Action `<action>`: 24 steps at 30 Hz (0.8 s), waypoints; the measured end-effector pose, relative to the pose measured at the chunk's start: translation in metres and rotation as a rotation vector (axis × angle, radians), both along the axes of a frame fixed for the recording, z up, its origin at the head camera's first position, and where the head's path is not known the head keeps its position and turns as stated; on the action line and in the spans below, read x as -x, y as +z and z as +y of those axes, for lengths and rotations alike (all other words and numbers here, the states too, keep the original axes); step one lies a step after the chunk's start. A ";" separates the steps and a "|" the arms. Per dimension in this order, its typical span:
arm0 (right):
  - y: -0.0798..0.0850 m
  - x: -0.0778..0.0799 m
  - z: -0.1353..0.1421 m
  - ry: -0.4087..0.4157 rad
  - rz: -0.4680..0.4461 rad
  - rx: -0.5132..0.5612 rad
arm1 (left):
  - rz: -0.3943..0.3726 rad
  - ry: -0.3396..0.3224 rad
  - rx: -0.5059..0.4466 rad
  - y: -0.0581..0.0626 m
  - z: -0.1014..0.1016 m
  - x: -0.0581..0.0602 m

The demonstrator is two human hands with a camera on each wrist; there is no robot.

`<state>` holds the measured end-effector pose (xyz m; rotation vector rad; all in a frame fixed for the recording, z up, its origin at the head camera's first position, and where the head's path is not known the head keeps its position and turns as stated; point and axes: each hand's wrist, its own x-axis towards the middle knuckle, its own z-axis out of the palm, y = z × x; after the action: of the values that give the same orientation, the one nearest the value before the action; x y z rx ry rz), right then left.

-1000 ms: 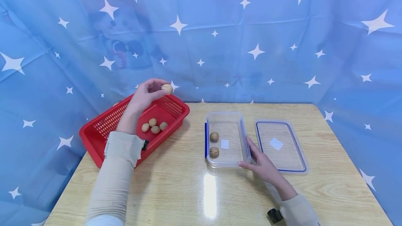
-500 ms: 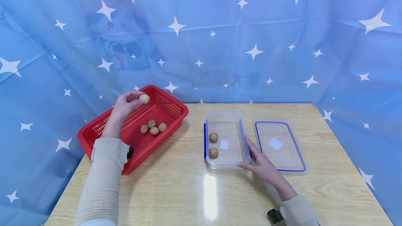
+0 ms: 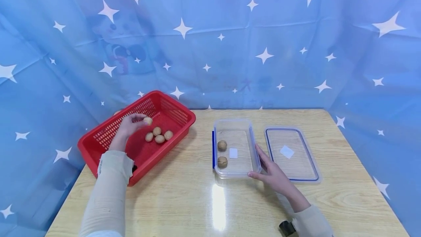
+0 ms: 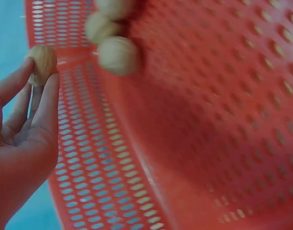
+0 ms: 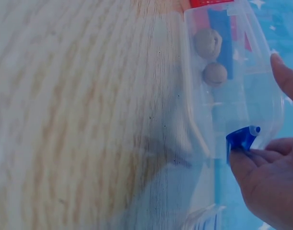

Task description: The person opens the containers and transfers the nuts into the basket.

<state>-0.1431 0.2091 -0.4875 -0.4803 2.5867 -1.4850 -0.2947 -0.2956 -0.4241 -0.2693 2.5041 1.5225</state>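
Observation:
My left hand [image 3: 131,126] pinches a walnut [image 3: 148,121] between thumb and fingertips, over the red plastic basket [image 3: 86,145]. In the left wrist view the walnut [image 4: 43,64] sits at the fingertips, with several walnuts [image 4: 118,55] lying in the basket beyond. At the right, my right hand [image 3: 274,176] grips the near right corner of a clear food container [image 3: 232,174], the thumb on its front and the fingers along its side. Its blue latch [image 5: 242,138] rests against those fingers in the right wrist view. Two walnuts [image 3: 222,162] lie along the container's left side.
Right of the container, its clear lid [image 3: 297,169] with a blue seal lies flat on the wooden table [image 3: 184,200]. A blue curtain [image 3: 210,39] with white stars hangs behind. Something round and tan [image 3: 117,112] shows just past the basket's far rim.
With the walnut between its fingers, my left hand has moved left and then lower, over the basket. My right hand stays at the container. The head view has shifted slightly.

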 end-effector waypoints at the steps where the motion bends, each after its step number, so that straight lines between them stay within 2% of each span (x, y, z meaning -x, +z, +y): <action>1: 0.000 0.000 0.000 0.001 0.000 0.001 | -0.014 -0.010 0.013 -0.003 -0.001 -0.001; 6: 0.001 -0.001 -0.001 -0.007 -0.001 -0.005 | -0.079 -0.039 0.050 -0.013 -0.005 -0.003; 13: 0.002 -0.001 -0.002 -0.007 -0.003 -0.009 | -0.125 -0.046 0.061 -0.019 -0.006 -0.002; 21: 0.002 -0.001 -0.002 -0.013 -0.007 -0.008 | -0.256 0.005 -0.028 -0.018 -0.002 -0.006; 24: 0.002 -0.001 -0.002 -0.012 -0.009 -0.006 | -0.269 0.010 -0.045 -0.017 -0.001 -0.006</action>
<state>-0.1422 0.2070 -0.4859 -0.4571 2.5915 -1.4794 -0.2890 -0.2965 -0.4410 -0.4475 2.2606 1.4377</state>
